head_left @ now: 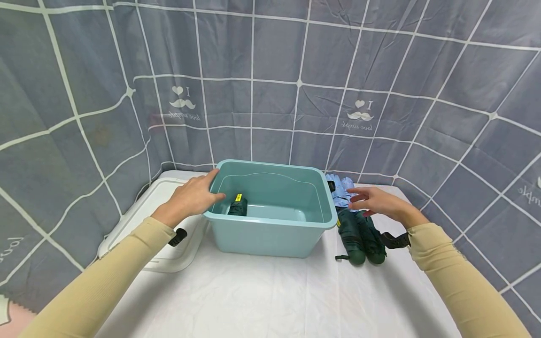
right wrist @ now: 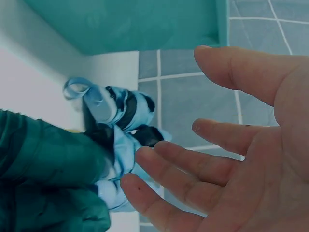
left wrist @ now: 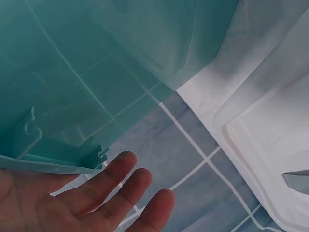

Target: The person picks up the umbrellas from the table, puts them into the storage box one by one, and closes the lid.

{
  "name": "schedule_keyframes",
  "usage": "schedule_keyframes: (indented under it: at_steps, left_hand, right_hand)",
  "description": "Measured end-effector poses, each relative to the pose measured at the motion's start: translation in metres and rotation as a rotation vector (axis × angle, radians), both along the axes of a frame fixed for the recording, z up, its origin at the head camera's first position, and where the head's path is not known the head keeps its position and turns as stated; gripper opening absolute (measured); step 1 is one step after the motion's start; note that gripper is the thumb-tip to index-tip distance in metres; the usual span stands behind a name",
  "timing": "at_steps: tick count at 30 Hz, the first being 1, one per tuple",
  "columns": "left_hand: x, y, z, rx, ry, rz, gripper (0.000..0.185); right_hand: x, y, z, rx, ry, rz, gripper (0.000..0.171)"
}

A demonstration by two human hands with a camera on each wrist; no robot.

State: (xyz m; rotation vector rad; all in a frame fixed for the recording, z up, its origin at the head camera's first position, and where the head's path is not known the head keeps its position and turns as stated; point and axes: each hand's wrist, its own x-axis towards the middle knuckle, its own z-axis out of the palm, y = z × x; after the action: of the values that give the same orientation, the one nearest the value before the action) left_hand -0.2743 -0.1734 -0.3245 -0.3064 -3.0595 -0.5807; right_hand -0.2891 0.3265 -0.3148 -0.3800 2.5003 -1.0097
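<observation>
Teal rectangular plastic tub [head_left: 270,234] at frame centre on white tablecloth [head_left: 270,300], dark green folded umbrella [head_left: 238,205] lying inside. Left hand [head_left: 192,197], fingers straight, resting on tub's left rim. Right hand [head_left: 376,201], fingers relaxed and spread, holding nothing, hovering right of tub over two dark green folded umbrellas [head_left: 361,237] and light blue folded umbrella [head_left: 340,188]

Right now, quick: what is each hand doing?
Left hand: open, fingers resting on the teal bin rim.
Right hand: open, holding nothing, above the folded umbrellas.
</observation>
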Motion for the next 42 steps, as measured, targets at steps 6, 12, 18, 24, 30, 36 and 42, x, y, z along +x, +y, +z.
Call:
schedule_keyframes:
  at_steps: [6, 12, 18, 24, 30, 36, 42]
  left_hand:
    - [0.000, -0.001, -0.001, -0.006, 0.006, -0.004, 0.089]
    - [-0.002, 0.000, -0.001, -0.012, 0.004, -0.005, 0.091]
    - [-0.002, 0.000, 0.000, -0.006, 0.008, -0.006, 0.091]
    - [-0.001, 0.000, 0.000, 0.003, -0.001, -0.008, 0.091]
    - [-0.001, 0.000, 0.000, 0.007, -0.008, -0.006, 0.091]
    - [-0.001, 0.000, -0.001, 0.010, -0.002, -0.002, 0.090]
    - [-0.002, -0.001, -0.001, 0.011, -0.009, 0.001, 0.090]
  right_hand:
    - [-0.002, 0.003, -0.016, 0.014, -0.026, -0.028, 0.077]
    - [-0.007, 0.007, -0.032, 0.017, -0.055, -0.051, 0.079]
    - [-0.009, 0.008, -0.042, 0.013, -0.068, -0.075, 0.076]
    - [-0.006, 0.004, -0.048, 0.027, -0.065, -0.097, 0.073]
    - [-0.006, -0.001, -0.054, 0.077, -0.051, -0.114, 0.072]
    - [-0.006, -0.004, -0.057, 0.144, -0.030, -0.108, 0.075]
    - [-0.009, -0.009, -0.060, 0.231, -0.009, -0.108, 0.080]
